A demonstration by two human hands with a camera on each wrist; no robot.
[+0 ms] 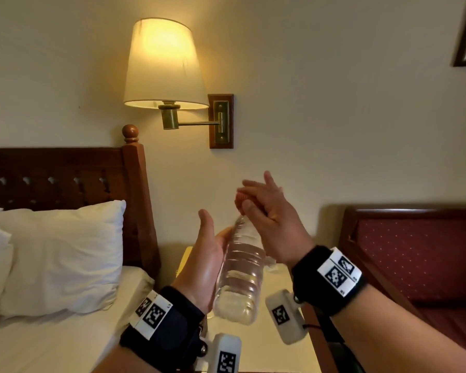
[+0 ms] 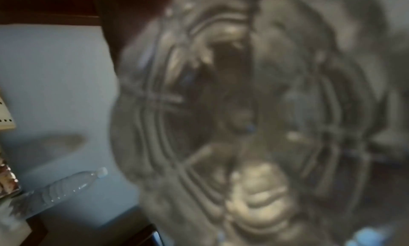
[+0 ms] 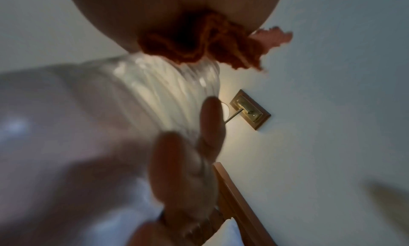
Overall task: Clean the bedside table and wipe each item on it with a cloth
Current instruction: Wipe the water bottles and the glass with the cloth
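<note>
Though blurred in both wrist views, plain enough from the head view: left grip [image 1: 207, 265] clamped round the lower body of a clear ribbed water bottle [image 1: 240, 275], thumb sticking up, fingers curled behind the plastic. Held in the air over the pale table [image 1: 280, 343], tilted, cap end up and leaning toward the wall. Right grip [image 1: 272, 219] clamped on an orange-red cloth [image 1: 240, 201], thumb pressing the bunched fabric against the cap end, other fingers spread loosely above. From the right wrist, cloth seen crumpled under the palm right at the bottle's shoulder. From the left wrist, a second bottle [image 2: 66, 187] with a white cap, on the table; upright or lying, cannot tell. Lit wall lamp [image 1: 164, 63] overhead, dark wooden headboard [image 1: 65, 179] and white pillow [image 1: 65, 257] to the left, red upholstered seat [image 1: 414, 257] to the right
</note>
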